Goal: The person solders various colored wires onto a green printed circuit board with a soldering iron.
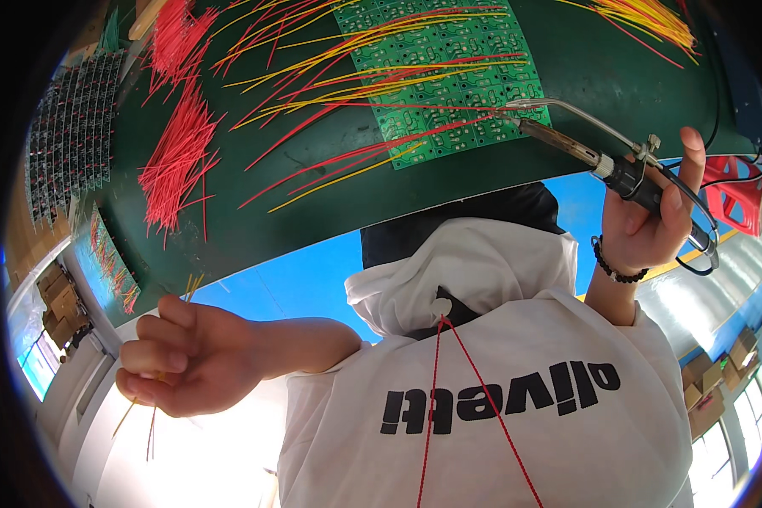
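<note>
My right hand (656, 207) is closed round the dark handle of a soldering iron (622, 176), which has a thin curved metal tube clamped along it. The iron's tip and the tube's end meet at the near part of a green circuit board panel (436, 140). Red and yellow wires (313, 173) lie in rows across that panel, their loose ends trailing left. Off the table's near left edge, my left hand (190, 356) makes a fist on a few thin yellow wires (196, 286), whose ends stick out above and below the fingers.
The dark green tabletop (271, 220) holds a long heap of red wires (178, 165) at left and a yellow-and-red bundle (656, 25) at far right. Dark board panels (72, 140) stand at the left edge. A red stool (741, 199) is beyond my right hand; a cable trails there.
</note>
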Motion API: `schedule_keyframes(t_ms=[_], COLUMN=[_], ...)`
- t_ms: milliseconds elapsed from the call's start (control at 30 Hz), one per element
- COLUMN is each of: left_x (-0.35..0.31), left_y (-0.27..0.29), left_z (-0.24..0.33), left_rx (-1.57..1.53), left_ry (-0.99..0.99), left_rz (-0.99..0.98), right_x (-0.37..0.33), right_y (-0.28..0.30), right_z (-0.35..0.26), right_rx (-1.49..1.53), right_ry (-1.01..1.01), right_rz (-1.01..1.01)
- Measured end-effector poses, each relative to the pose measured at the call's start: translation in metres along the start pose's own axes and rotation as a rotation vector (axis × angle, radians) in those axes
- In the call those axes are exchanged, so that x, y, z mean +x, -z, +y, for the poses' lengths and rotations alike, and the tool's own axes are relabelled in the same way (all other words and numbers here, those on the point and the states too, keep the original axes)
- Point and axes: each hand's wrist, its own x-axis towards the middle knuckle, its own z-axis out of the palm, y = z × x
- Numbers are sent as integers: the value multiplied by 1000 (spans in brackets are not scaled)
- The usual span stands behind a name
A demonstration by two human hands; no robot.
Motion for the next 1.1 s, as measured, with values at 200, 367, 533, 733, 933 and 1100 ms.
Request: schedule_keyframes(t_ms=[200, 367, 533, 733, 933, 1100], left_x=[-16, -30, -23, -27, -26, -27], left_y=[-14, -53, -60, -60, -59, -55], left_z=[-21, -47, -59, -72, -72, -80], left_rx=[538, 647, 716, 659, 622, 566], left_ry=[-104, -134, -208, -228, -146, -261], left_rz=[-360, -633, -881, -878, -879, -827], right_x=[-1, -1, 1, 9, 26, 31], right_y=[-2, -1, -5, -16, 2, 11], right_z=[1, 0, 1, -2, -9, -17], right_rx=[5, -25, -52, -81, -285, -238], right_ry=[-8, -4, 9, 12, 139, 84], right_rz=[-10, 12, 3, 83, 249, 291])
